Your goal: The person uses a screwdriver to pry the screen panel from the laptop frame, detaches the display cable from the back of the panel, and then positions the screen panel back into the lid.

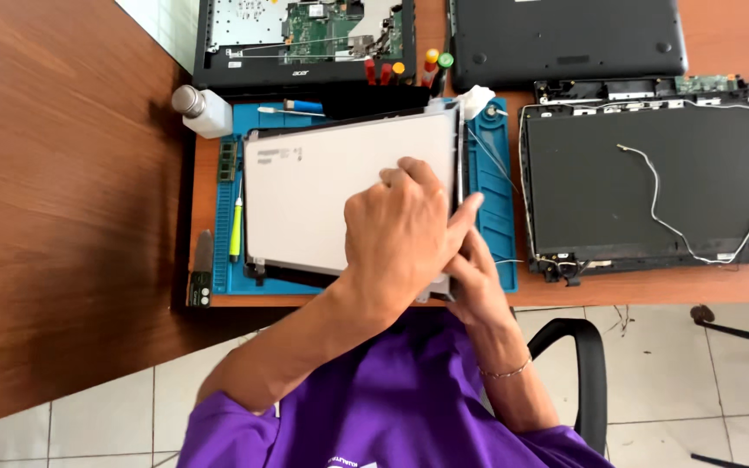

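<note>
A thin laptop display panel (305,186), white back side up, lies tilted over a blue repair mat (497,199) on the wooden desk. My left hand (399,232) lies across the panel's right part, fingers curled and thumb stretched along its right edge. My right hand (477,276), a thin bracelet at the wrist, grips the panel's lower right corner from below. A black frame edge (459,147) runs along the panel's right side, between the two hands.
To the right lies an open black laptop lid shell (652,182) with loose white cables. Behind are an opened laptop base (305,39) showing its green board, a black bottom cover (565,39), screwdrivers (409,69) and a white bottle (203,110). A chair armrest (584,355) is below.
</note>
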